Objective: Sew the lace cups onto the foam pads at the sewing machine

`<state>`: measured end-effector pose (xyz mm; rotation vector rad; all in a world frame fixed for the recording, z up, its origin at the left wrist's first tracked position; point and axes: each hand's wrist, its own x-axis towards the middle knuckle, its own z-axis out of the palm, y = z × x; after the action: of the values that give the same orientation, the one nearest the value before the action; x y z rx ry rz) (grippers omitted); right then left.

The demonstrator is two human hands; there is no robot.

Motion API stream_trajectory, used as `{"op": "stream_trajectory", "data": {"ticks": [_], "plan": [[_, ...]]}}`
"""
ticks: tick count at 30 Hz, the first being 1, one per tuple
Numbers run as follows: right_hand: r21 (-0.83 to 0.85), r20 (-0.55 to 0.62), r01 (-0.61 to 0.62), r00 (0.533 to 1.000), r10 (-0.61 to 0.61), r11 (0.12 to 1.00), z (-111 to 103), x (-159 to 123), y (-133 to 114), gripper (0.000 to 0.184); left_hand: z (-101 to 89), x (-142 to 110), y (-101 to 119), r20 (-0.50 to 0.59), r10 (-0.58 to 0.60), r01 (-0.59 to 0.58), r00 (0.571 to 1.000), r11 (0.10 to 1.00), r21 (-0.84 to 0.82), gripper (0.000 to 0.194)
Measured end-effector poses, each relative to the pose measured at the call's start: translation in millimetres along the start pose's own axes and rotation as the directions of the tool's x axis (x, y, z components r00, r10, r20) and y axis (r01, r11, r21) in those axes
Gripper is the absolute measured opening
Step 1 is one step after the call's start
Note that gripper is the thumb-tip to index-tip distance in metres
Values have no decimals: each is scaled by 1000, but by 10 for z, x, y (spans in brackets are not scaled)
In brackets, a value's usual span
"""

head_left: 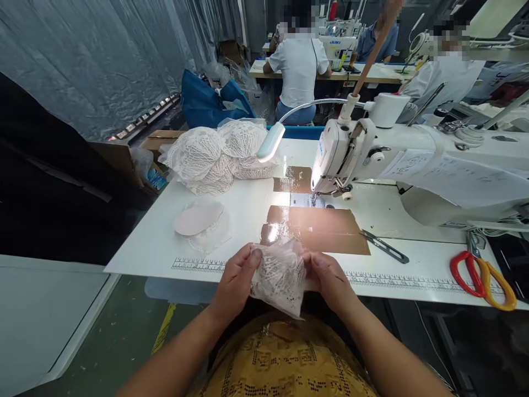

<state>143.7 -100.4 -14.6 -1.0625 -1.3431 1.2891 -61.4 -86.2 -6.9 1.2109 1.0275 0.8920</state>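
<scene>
My left hand (236, 280) and my right hand (328, 278) both grip a white lace piece (279, 274) at the table's near edge, one hand on each side of it. The fingers of both hands are closed on the fabric. It hangs a little below the table edge, over my lap. A pale oval pad (198, 219) lies on the table to the left, on a piece of lace.
A white sewing machine (372, 154) stands at the right, its lamp (270, 143) lit over brown tape patches (326, 229). A pile of white lace pieces (217, 157) sits at the back left. Thread snips (384, 246) and red and yellow scissors (481, 278) lie right. Other people sit at machines behind.
</scene>
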Motion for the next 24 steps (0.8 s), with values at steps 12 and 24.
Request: {"op": "stream_trajectory", "data": {"ticks": [12,24], "plan": [[10,-114,27,993,-26,1000,25,-49,-96,17,-152,78,104,135,217,-251,967,906,340,43],[-224,23,80,997,-77,971,74,7,-157,13,-76,162,170,425,80,-241,901,909,339,22]]}}
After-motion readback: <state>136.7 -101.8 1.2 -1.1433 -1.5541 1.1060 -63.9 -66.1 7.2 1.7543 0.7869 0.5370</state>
